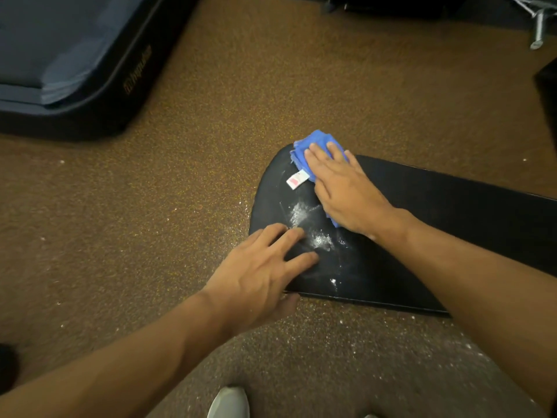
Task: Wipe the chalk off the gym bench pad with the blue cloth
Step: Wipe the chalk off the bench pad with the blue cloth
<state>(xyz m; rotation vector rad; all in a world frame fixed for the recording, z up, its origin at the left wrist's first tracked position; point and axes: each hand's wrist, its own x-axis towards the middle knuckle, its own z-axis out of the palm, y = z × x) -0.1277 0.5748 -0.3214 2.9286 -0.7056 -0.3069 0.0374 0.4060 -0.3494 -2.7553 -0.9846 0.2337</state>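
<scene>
A brown, speckled rubber floor (211,122) fills most of the view, dotted with small white flecks. At the upper left lies a thick dark navy mat (54,55) with a black border and a faint printed logo on its side. A grey metal frame leg (539,25) shows at the top right corner. The lighting is dim and warm.

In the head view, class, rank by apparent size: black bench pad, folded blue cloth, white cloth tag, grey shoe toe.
1. Black bench pad
2. Folded blue cloth, partly hidden under the right hand
3. Grey shoe toe, cropped, nearer
4. White cloth tag
</scene>
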